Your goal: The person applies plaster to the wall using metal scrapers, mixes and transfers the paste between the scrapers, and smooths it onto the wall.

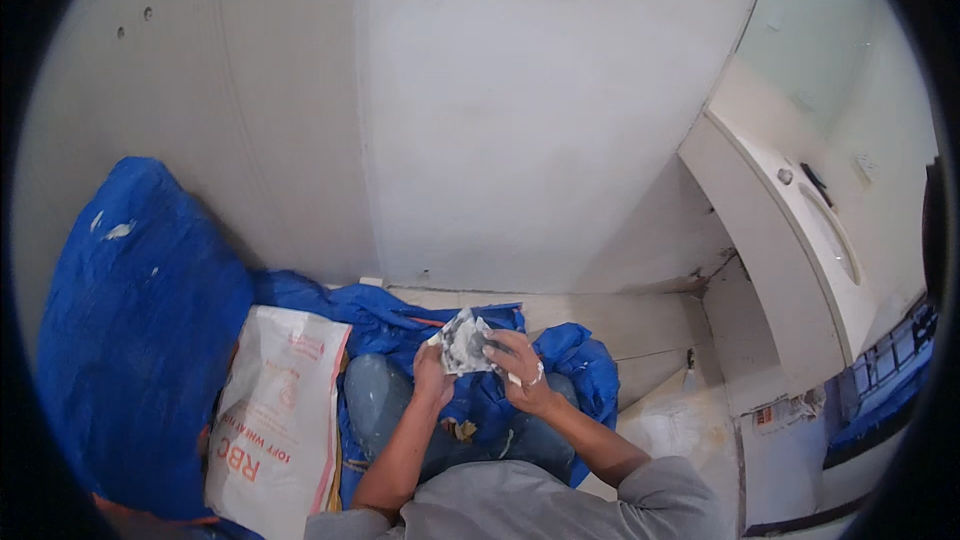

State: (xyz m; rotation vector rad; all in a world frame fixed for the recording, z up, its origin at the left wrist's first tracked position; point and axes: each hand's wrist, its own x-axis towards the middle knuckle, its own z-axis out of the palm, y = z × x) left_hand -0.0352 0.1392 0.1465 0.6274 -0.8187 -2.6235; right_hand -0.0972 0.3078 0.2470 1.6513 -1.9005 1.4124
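A thin flat plate (459,349), smeared with white putty over dark patches, is held above my lap. My left hand (433,375) grips its left lower edge. On the other side, the fingers of my right hand (519,369) lie over the right edge and the smeared face. A pale edge shows under the right palm; whether it belongs to the plate or to a separate scraper I cannot tell. White putty clings to my right fingers and wrist. Beneath the plate, a blue tarpaulin (480,401) lies between my knees.
A printed woven plastic sack (274,405) lies at left, beside a large tarpaulin-covered object (150,315). The wall (517,127) stands ahead. A putty knife (689,371) rests at right on the tiled floor (637,322). Above it juts a white counter (780,240) with an oval basin (829,232).
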